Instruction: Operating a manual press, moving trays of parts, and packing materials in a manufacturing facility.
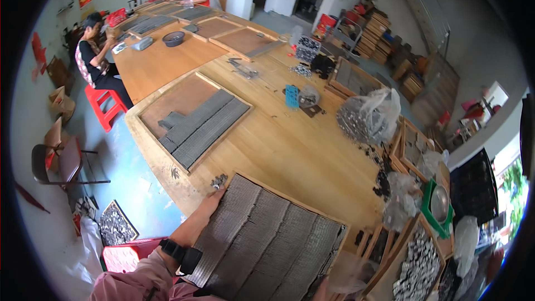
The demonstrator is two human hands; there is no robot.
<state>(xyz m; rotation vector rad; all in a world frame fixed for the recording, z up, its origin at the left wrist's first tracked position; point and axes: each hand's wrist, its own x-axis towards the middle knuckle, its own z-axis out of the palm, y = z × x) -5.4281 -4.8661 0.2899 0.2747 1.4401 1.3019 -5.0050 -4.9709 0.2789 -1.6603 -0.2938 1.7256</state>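
A shallow wooden-framed tray (346, 234) is close in front of me. Tight rows of small grey metal pieces (262, 239) fill it. My left hand (210, 205) grips the tray's left side, its fingers partly hidden by the edge; a dark watch is on that wrist. Only a sliver of my right hand (321, 291) shows at the tray's lower right corner, and its fingers are hidden. Just beyond my left fingertips, a small heap of metal pieces (219, 180) lies on the wooden table (290, 150).
A partly filled tray (151, 112) lies farther left. To the right are a bulging plastic bag (368, 117), a blue block (292, 96), a green scale (429, 212) and a box of loose metal pieces (418, 262). Two people sit along the table's far part, one on a red stool (103, 100).
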